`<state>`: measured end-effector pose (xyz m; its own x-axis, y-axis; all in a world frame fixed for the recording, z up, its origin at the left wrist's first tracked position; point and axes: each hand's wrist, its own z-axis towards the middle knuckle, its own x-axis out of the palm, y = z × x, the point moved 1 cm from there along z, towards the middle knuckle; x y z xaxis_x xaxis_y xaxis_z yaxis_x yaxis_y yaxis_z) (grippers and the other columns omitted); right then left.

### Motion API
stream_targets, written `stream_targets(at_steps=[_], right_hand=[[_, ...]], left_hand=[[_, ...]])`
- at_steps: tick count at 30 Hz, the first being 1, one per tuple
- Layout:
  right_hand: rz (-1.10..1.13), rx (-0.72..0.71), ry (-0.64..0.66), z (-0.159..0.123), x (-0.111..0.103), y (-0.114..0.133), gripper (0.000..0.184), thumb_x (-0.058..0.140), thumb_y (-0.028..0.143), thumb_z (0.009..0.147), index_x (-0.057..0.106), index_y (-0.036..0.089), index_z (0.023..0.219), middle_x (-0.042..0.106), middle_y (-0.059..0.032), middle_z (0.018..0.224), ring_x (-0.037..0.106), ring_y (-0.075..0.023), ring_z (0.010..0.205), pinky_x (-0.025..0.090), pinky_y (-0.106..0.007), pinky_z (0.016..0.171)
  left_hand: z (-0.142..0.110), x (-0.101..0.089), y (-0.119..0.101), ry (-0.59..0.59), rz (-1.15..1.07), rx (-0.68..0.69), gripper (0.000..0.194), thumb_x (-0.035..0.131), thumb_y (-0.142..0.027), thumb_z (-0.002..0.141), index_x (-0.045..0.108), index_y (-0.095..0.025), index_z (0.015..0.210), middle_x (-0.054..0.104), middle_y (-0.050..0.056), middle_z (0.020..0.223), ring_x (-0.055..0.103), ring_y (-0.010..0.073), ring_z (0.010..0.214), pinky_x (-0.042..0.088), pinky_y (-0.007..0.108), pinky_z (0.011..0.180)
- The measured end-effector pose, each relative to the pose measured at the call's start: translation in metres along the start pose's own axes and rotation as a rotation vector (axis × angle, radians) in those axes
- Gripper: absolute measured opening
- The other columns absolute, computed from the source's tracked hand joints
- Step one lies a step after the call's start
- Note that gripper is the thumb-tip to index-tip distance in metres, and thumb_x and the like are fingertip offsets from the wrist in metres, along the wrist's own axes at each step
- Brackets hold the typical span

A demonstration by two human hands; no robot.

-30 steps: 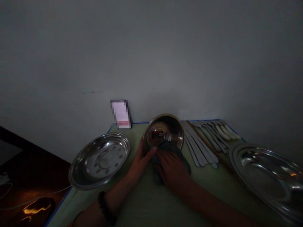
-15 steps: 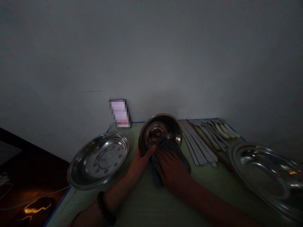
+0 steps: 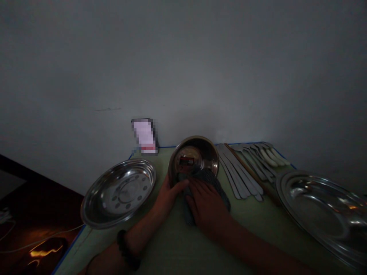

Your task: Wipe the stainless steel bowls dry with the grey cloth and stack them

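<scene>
A metal bowl (image 3: pixel 210 152) with a dark label at its bottom is tilted towards me near the middle of the table. My left hand (image 3: pixel 168 194) grips its lower left edge, the thumb over the rim and the other fingers hidden behind the bowl. A dark grey cloth (image 3: pixel 222 191) drapes over the near rim. My right hand (image 3: pixel 205 200) presses that cloth against the bowl, fingers close together and pointing up and left. Part of the cloth hangs below the rim between the two hands.
On the left lies a wide metal basin (image 3: pixel 120 194); another metal basin (image 3: pixel 321 217) is at the right edge. Several knives (image 3: pixel 241 175) and spoons (image 3: pixel 266 156) lie beside a wooden stick (image 3: pixel 243 162). A phone (image 3: pixel 145 135) leans against the wall (image 3: pixel 195 68). The table (image 3: pixel 177 248) has a blue edge.
The bowl has turned slightly in my hands and its label has shifted a little. Both hands stay in nearly the same place, with the cloth under my right hand.
</scene>
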<state>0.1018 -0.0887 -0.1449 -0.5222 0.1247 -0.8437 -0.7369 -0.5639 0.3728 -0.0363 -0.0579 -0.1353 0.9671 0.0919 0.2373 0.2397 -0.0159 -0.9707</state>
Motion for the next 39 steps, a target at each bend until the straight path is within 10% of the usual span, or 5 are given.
stream_targets(at_steps=[17, 26, 39], right_hand=[[0.024, -0.054, 0.006, -0.001, 0.001, -0.001, 0.044, 0.035, 0.029, 0.098, 0.049, 0.008, 0.134, 0.057, -0.0118, 0.137, 0.052, -0.0233, 0.126, 0.041, -0.043, 0.107], [0.042, -0.025, -0.054, -0.001, 0.002, -0.002, 0.038, 0.038, 0.026, 0.097, 0.054, 0.01, 0.128, 0.064, -0.0142, 0.125, 0.055, -0.0233, 0.121, 0.044, -0.043, 0.104], [0.019, -0.055, -0.052, 0.0, 0.003, -0.002, 0.043, 0.037, 0.027, 0.097, 0.05, 0.007, 0.133, 0.058, -0.0139, 0.134, 0.055, -0.0252, 0.123, 0.044, -0.045, 0.105]], left_hand=[[0.0, 0.005, -0.008, -0.127, 0.091, 0.096, 0.05, 0.075, -0.048, 0.067, 0.068, -0.02, 0.108, 0.071, 0.007, 0.115, 0.058, 0.0293, 0.118, 0.039, 0.038, 0.105], [-0.001, 0.005, -0.007, 0.066, 0.164, 0.022, 0.06, 0.084, -0.035, 0.056, 0.065, -0.017, 0.111, 0.072, 0.01, 0.114, 0.062, 0.033, 0.112, 0.046, 0.042, 0.098], [0.001, 0.005, -0.009, -0.109, 0.194, 0.06, 0.056, 0.066, -0.057, 0.074, 0.066, -0.015, 0.111, 0.07, 0.011, 0.117, 0.059, 0.0304, 0.117, 0.042, 0.042, 0.102]])
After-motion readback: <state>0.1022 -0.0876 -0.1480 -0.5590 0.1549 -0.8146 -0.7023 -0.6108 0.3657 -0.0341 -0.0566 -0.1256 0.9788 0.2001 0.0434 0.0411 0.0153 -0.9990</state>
